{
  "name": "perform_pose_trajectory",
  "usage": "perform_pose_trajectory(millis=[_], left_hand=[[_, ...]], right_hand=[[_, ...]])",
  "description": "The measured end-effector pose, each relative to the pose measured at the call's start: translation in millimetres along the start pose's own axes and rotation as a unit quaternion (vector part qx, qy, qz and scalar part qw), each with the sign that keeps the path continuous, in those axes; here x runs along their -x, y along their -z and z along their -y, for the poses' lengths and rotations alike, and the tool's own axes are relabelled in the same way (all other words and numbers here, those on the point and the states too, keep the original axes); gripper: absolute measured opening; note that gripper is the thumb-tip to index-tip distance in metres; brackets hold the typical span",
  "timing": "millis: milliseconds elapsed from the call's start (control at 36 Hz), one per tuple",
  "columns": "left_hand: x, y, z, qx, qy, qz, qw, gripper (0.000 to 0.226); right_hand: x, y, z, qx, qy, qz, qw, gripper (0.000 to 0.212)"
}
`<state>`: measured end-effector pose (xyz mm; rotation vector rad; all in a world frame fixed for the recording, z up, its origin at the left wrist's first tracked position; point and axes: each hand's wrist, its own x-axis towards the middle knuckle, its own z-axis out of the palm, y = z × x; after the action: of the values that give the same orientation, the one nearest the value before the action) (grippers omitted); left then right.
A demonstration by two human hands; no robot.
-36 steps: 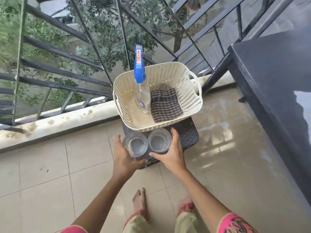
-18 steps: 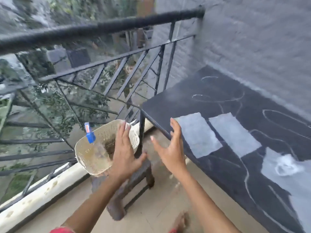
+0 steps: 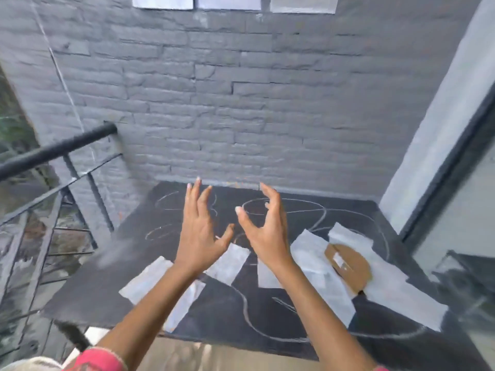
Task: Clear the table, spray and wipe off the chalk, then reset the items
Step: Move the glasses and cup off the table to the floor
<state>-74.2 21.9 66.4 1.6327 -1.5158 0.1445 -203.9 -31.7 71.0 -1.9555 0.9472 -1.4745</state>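
Observation:
A black table [image 3: 107, 295] stands against a grey brick wall, and white chalk lines [image 3: 246, 314] loop across its top. Pale rectangular patches [image 3: 146, 279] lie on the dark surface; whether they are reflections or sheets I cannot tell. A round brown cardboard-like disc [image 3: 351, 266] rests at the table's right. My left hand [image 3: 199, 231] and my right hand [image 3: 263, 228] hover side by side above the table's middle, fingers spread, holding nothing. The basket, spray bottle, cloth and glasses are out of view.
A black metal railing [image 3: 57, 149] runs along the left, with greenery behind it. The grey brick wall [image 3: 241, 103] backs the table. A dark-framed glass door [image 3: 455, 210] stands on the right. A cream rim [image 3: 29, 364] shows at the bottom left corner.
My view has swung from the basket and two glasses on the stool up to the table. Both hands let go of the glasses and now hover empty over the tabletop.

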Motion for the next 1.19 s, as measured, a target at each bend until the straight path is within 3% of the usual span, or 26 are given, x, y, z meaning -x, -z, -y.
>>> perform_pose_trajectory(millis=[167, 333, 611, 861, 1028, 1194], left_hand=[[-7, -102, -14, 0.006, 0.009, 0.108, 0.994, 0.081], [2, -186, 2, -0.028, 0.056, 0.247, 0.967, 0.081], [32, -259, 34, -0.108, 0.119, 0.412, 0.897, 0.080], [44, -271, 43, -0.080, 0.155, 0.383, 0.907, 0.080], [53, -256, 47, -0.060, 0.164, 0.371, 0.912, 0.087], [66, -218, 46, 0.003, 0.206, 0.280, 0.938, 0.093]], right_hand=[[-7, 51, -109, 0.070, -0.101, 0.047, 0.991, 0.058], [5, 66, -218, 0.101, -0.215, 0.133, 0.962, 0.063], [31, 40, -296, 0.154, -0.305, 0.194, 0.919, 0.083], [35, 27, -308, 0.176, -0.241, 0.157, 0.941, 0.065], [23, 20, -287, 0.102, -0.232, 0.177, 0.951, 0.057], [20, -2, -242, 0.025, -0.210, 0.150, 0.966, 0.062]])
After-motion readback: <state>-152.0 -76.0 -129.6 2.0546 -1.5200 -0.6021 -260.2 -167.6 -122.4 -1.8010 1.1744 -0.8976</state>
